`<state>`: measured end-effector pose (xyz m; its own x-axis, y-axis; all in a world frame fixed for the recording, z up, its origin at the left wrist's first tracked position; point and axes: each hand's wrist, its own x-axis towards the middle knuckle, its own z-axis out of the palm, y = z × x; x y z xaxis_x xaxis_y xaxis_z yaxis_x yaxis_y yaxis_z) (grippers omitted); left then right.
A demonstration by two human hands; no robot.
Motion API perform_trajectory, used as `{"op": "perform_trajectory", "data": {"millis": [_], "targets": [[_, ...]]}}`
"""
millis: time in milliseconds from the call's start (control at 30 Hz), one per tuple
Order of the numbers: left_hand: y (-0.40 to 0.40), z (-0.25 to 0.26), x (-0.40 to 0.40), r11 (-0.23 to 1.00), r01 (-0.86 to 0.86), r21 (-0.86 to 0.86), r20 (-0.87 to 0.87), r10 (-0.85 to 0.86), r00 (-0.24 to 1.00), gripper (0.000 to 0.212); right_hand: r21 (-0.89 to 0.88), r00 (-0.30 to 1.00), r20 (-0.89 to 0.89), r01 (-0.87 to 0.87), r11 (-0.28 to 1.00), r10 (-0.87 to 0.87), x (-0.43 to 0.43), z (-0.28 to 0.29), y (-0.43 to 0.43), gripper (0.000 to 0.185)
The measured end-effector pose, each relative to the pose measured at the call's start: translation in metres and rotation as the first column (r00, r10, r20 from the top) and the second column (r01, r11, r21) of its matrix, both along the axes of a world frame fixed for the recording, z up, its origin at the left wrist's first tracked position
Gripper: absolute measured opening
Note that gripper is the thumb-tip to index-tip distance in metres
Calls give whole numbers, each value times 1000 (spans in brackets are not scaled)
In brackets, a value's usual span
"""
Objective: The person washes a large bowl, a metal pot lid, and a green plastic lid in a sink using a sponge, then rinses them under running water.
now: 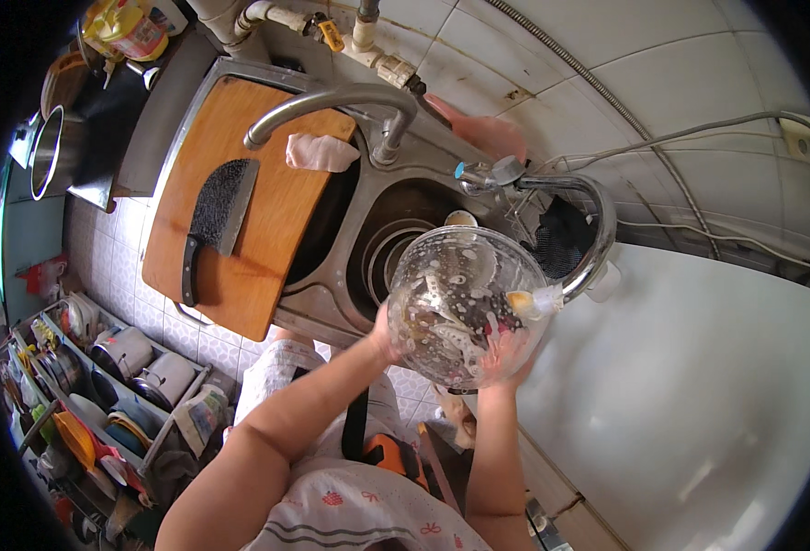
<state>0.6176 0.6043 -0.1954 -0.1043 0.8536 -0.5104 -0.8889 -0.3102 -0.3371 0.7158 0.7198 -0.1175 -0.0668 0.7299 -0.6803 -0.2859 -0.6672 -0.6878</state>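
Observation:
Both my hands hold a clear round bowl, spotted with whitish suds or water drops. My left hand grips its near left side. My right hand is spread at the near right, partly seen through the clear wall. The bowl hangs over the front right part of the steel sink, covering some of the right basin. Just above the bowl's right rim is the wrapped, yellowish tip of a curved chrome tap. Round metal vessels and a small white-rimmed cup show in the basin behind.
A wooden cutting board spans the left basin, carrying a cleaver and a pale pink piece of raw meat. A second tap arches above it. Right lies a white worktop; a dish rack stands lower left.

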Motion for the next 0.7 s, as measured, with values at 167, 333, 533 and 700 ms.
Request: {"op": "perform_trajectory", "data": {"millis": [167, 333, 533, 700], "targets": [[32, 31, -86, 731, 176, -659, -582, -644, 497, 50, -52, 969, -93, -232, 971, 227, 15, 21, 18, 47], [52, 99, -85, 609, -28, -793, -388, -540, -747, 49, 182, 804, 424, -527, 830, 417, 4, 10, 16, 48], [26, 101, -48, 948, -235, -214, -223, -282, -933, 34, 286, 811, 494, -492, 823, 313, 31, -33, -4, 29], [3, 98, -36, 993, -7, 121, -16, -5, -1000, 23, -549, 796, -594, -508, 664, 117, 65, -48, -33, 69]]}}
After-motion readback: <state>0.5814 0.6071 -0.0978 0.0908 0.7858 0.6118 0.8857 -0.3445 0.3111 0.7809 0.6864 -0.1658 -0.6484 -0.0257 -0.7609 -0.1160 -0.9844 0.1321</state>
